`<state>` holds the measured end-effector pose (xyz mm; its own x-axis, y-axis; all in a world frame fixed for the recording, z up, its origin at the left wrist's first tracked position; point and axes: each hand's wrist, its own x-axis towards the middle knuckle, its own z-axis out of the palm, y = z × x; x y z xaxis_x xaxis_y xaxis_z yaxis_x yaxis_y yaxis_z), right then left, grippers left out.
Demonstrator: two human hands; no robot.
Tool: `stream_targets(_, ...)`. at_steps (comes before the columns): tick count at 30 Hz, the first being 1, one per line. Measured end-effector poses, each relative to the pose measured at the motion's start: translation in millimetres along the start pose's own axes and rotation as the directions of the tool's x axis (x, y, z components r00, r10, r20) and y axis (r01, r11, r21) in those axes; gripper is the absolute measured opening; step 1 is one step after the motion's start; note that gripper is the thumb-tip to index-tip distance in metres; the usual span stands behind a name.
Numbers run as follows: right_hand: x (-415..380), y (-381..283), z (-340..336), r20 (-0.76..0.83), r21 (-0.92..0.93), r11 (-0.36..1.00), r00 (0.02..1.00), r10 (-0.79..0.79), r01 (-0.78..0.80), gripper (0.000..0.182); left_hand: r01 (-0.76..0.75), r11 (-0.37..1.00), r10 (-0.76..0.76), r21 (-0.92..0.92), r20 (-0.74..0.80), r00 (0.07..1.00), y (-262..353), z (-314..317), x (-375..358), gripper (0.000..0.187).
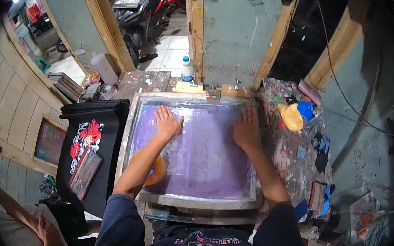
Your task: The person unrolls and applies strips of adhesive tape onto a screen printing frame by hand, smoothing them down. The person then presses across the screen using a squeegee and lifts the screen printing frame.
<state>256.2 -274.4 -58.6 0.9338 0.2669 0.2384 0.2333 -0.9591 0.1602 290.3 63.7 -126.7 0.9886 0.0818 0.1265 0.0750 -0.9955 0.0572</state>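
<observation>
A screen-printing frame (pixel 189 201) with a purple mesh (pixel 203 157) lies in front of me. My left hand (pixel 167 122) rests flat on the upper left of the mesh, fingers spread, holding nothing. Near the frame's upper right edge is my right hand (pixel 247 128), laid out with its fingers extended; it is shadowed and slightly blurred, and no object shows in it. An orange-yellow ring (pixel 158 172), like a roll of tape, shows at the lower left of the mesh, partly hidden by my left forearm.
On the left, black fabric (pixel 108 162) with a red and white print carries a squeegee (pixel 86 171). A blue-capped bottle (pixel 186 69) stands behind the frame. Yellow and blue patches (pixel 291 117) lie on the stained right bench. Another person's arm (pixel 17 212) is at lower left.
</observation>
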Motion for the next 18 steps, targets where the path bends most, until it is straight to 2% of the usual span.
stream_targets(1,-12,-4,8,0.006,0.105,0.994,1.000,-0.017,0.017,0.060,-0.024,0.995,0.027,-0.098,0.024,0.999,11,-16,-15,0.088)
stream_targets(3,-40,-17,26,0.002,0.311,0.949,0.998,-0.061,0.057,0.067,-0.147,0.977,0.157,-0.154,0.056,0.986,44,-32,-55,0.087)
stream_targets(4,-53,-24,26,0.032,0.348,0.937,0.999,-0.044,0.030,0.070,-0.206,0.962,0.221,-0.180,0.064,0.973,59,-31,-72,0.086)
stream_targets(6,-81,-39,23,0.106,0.418,0.908,0.994,-0.020,-0.026,0.076,-0.220,0.953,0.224,-0.208,-0.002,0.975,93,-15,-107,0.084)
stream_targets(10,-90,-40,9,0.148,0.435,0.899,0.989,-0.012,-0.054,0.081,-0.185,0.944,0.162,-0.273,-0.104,0.981,113,-6,-124,0.082)
stream_targets(13,-103,-54,-1,0.158,0.492,0.869,0.987,-0.026,-0.056,0.081,-0.212,0.926,0.184,-0.313,-0.116,0.976,110,-6,-124,0.081)
stream_targets(16,-108,-59,-4,0.114,0.482,0.876,0.991,-0.066,0.003,0.078,-0.191,0.876,0.182,-0.444,-0.063,0.981,108,-12,-124,0.078)
stream_targets(18,-113,-63,-19,0.102,0.527,0.848,0.987,-0.124,0.052,0.076,-0.147,0.768,0.227,-0.624,0.051,0.973,103,-33,-135,0.071)
